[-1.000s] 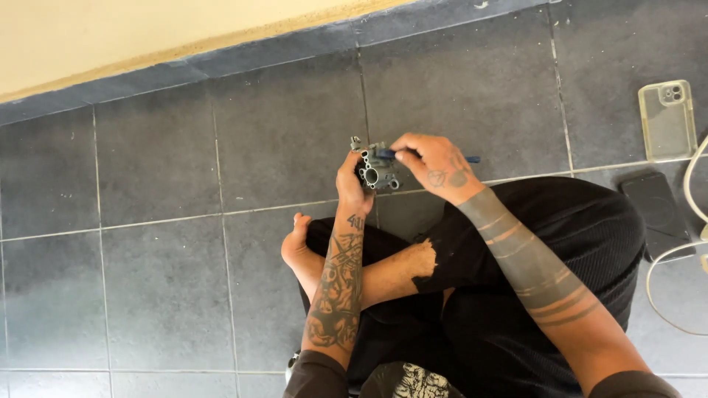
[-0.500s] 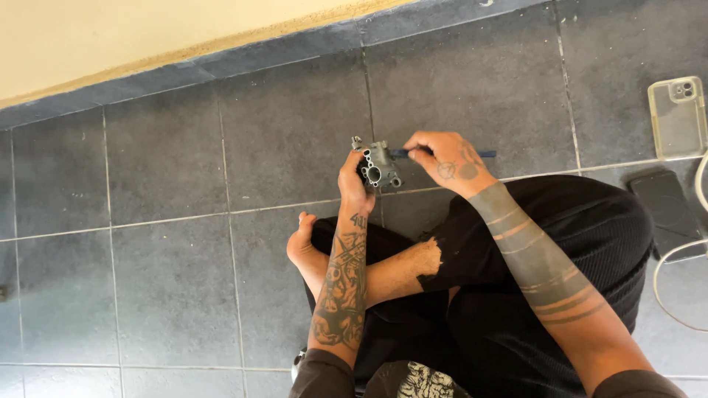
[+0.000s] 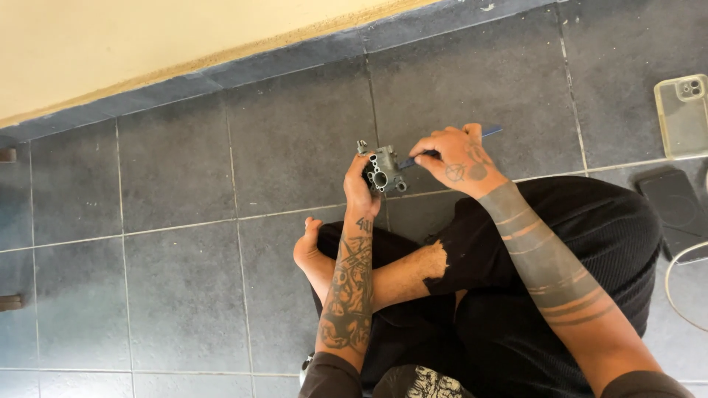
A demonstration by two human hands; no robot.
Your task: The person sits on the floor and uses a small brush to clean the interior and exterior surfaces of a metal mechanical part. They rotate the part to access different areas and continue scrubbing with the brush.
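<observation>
The left hand (image 3: 360,193) has its grip clenched around a small grey metal part (image 3: 383,171) with round bores in its face, holding it up in the air above the floor, just ahead of the person's crossed legs. The right hand (image 3: 456,158) grasps a thin blue-handled tool (image 3: 488,133) between pinched fingers, and the tool's working end meets the right side of the metal part; the handle sticks out past the knuckles toward the right. Both forearms reach forward from the lower edge of the view over black trousers (image 3: 560,243), and a bare foot (image 3: 308,250) rests on the grey tiled floor (image 3: 184,191). Well apart, at the floor's right edge, lie a clear phone case (image 3: 680,118) and a dark phone (image 3: 675,210), with a white cable (image 3: 675,291) curving just beside it.
</observation>
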